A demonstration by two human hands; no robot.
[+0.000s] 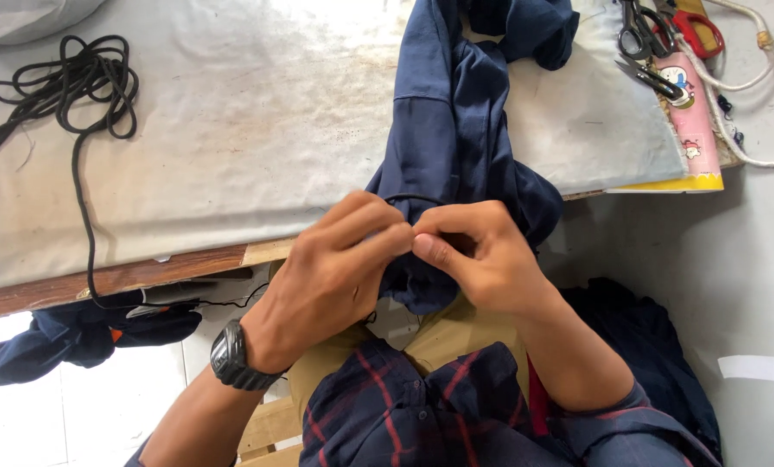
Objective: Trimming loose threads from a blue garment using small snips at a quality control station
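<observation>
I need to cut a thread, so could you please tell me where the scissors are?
The scissors lie at the top right of the head view, on the table's far right end, beside the red-handled tool and the white rope.

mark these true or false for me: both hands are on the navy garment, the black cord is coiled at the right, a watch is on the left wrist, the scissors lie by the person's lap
1. Both hands, left hand and right hand, pinch the dark navy cloth garment: true.
2. The coiled black cord lies at the table's right: false, it lies at the far left.
3. A black wristwatch sits on the left wrist: true.
4. The scissors with black and red handles lie by the lap: false, they lie at the table's far right corner.
</observation>
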